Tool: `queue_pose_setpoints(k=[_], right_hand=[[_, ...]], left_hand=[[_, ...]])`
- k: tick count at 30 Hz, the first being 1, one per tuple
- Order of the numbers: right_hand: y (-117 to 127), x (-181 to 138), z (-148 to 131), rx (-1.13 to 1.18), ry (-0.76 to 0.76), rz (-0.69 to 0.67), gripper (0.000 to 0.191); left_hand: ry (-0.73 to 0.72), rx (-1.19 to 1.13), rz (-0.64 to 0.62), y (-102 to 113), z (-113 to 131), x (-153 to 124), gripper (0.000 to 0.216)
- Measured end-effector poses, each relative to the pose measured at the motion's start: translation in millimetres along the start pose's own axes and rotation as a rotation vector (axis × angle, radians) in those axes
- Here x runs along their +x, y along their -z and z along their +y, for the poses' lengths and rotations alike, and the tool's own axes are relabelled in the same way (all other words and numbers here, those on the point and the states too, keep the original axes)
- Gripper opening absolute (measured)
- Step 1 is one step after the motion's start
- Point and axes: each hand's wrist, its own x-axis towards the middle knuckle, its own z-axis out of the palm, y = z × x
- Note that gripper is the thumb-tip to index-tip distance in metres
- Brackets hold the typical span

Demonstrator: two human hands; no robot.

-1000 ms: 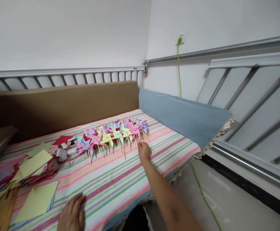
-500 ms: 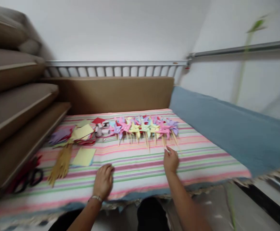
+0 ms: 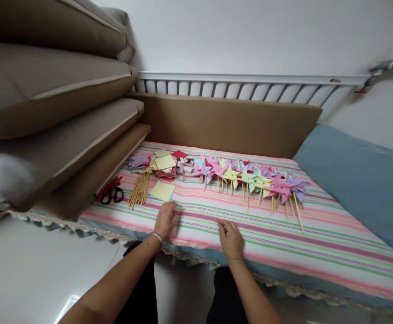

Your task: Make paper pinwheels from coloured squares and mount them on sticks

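My left hand (image 3: 166,220) hovers low over the striped cloth (image 3: 196,234), just below a small stack of pale yellow paper squares (image 3: 163,191). Its fingers are loosely stretched and slightly blurred, with nothing seen in them. To the right, my right hand (image 3: 231,239) is above the cloth with fingers curled in and nothing visible between them. Beyond it, a row of paper pinwheels (image 3: 248,177) in pink, yellow, green and purple lies with sticks pointing towards me. A bundle of wooden sticks (image 3: 139,189) lies left of the yellow squares.
Black-handled scissors (image 3: 113,194) lie at the left beside stacked cushions (image 3: 82,135). More paper squares (image 3: 164,163), purple sheets (image 3: 138,161) and a small grey-white pile (image 3: 185,165) sit behind. A brown board (image 3: 226,123) and railing (image 3: 237,87) stand at the back.
My view has swung left, so the pinwheels appear further right. My right hand has drawn back from the pinwheel sticks towards my left hand, which is nearer the yellow squares.
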Motion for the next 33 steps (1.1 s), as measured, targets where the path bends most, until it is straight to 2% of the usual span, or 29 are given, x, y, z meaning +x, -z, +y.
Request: queue_pose_setpoints(k=[3,7,14,25,33], right_hand=[[-1,1,2,-0.049,0.008,0.003,0.028],[-2,0,3,-0.087,0.024,-0.002,0.026],[-2,-1,3,-0.123,0.026,-0.006,0.024],[1,0,1,-0.106,0.009,-0.005,0.022],[5,1,-2,-0.073,0.004,-0.024,0.022]], left_hand=[[0.095,0.061,0.039,19,-32,14,0.04],[0.109,0.11,-0.036,29,-54,30,0.048],[0.081,0.119,-0.17,26,-56,48,0.052],[0.171,-0.011,-0.205,28,-79,54,0.035],[0.253,-0.143,-0.255,32,-99,68,0.03]])
